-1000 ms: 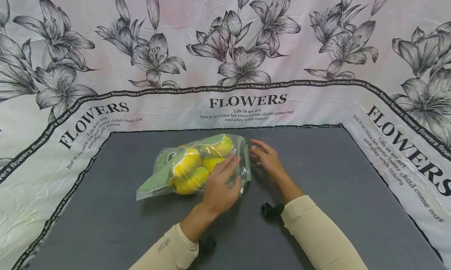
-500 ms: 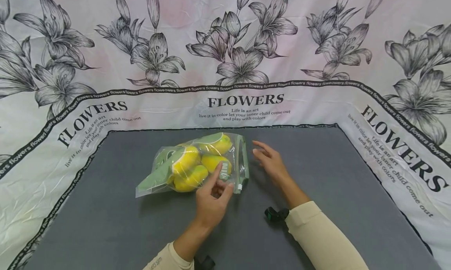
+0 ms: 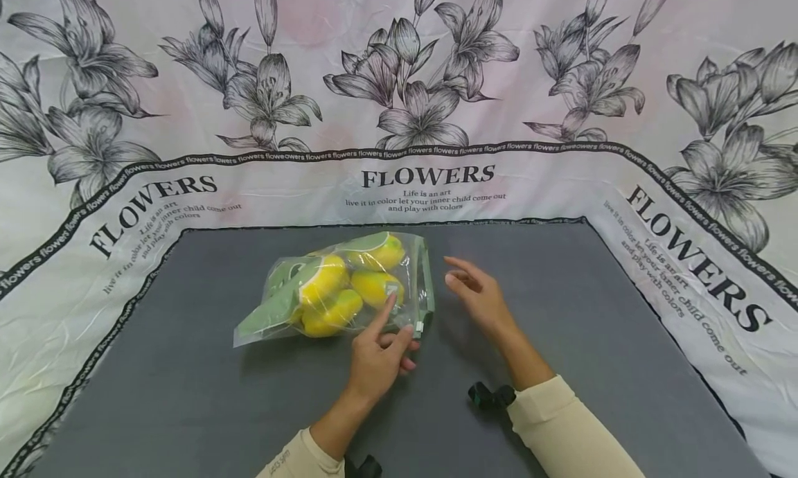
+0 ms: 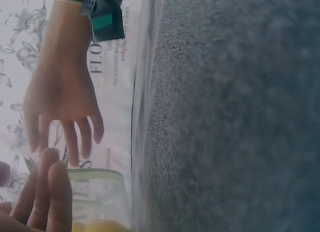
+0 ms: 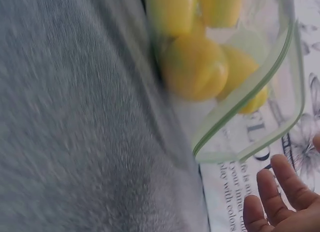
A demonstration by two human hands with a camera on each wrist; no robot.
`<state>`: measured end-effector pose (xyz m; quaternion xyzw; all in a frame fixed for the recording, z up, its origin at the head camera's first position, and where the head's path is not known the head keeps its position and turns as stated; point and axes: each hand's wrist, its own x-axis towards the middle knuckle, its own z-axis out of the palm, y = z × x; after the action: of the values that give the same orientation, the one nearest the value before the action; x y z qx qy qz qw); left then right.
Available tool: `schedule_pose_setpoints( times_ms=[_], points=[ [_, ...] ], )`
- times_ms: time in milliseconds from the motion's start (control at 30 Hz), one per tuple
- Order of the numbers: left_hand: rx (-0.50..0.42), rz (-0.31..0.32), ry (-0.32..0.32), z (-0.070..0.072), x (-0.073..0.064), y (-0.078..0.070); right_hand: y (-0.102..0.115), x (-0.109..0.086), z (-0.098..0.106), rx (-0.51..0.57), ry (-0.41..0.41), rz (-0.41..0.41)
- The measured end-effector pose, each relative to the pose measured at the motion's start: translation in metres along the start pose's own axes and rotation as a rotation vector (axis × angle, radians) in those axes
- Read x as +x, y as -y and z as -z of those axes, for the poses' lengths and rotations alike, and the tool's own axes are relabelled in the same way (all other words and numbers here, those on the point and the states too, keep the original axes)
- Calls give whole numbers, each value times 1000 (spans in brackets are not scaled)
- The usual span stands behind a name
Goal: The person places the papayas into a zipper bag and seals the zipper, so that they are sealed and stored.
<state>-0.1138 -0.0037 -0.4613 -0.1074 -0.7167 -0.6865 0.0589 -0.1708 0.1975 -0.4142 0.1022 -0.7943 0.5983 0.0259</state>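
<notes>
A clear slider bag with green printing (image 3: 268, 320) lies on the grey table, holding several plump yellow fruits (image 3: 333, 313). Its mouth faces right and gapes, with the green-edged rim (image 5: 245, 99) spread apart in the right wrist view. My left hand (image 3: 373, 364) is at the bag's near right corner, index finger extended over the plastic and thumb beside the white slider (image 3: 419, 328). In the left wrist view its fingers (image 4: 59, 197) are fairly straight. My right hand (image 3: 481, 299) hovers right of the mouth, apart from the bag, fingers loosely bent and holding nothing.
The grey tabletop (image 3: 187, 395) extends around the bag. Behind and at the sides hangs a white cloth (image 3: 430, 194) printed with flowers and lettering. A dark camera (image 3: 489, 396) is strapped at the right wrist, another (image 3: 363, 466) at the left.
My left hand has come off the top of the bag and drawn back to its near corner by the slider. The right hand has moved slightly away from the bag's mouth.
</notes>
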Motion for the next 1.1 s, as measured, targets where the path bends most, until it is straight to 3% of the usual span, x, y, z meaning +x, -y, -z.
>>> schedule_pose_setpoints(
  times_ms=[167,433,733,900,1100],
  points=[
    [-25,39,21,-3,2,3,11,-17,-4,-27,3,70],
    [-130,33,2,-5,1,-23,18,-37,-21,-45,92,157],
    [-204,-11,-89,-12,4,12,17,-46,-40,-23,166,246],
    [-258,-22,-114,-14,3,18,12,-45,-44,-9,179,234],
    [-335,37,-167,-16,2,18,6,-43,-44,66,208,222]
  ],
)
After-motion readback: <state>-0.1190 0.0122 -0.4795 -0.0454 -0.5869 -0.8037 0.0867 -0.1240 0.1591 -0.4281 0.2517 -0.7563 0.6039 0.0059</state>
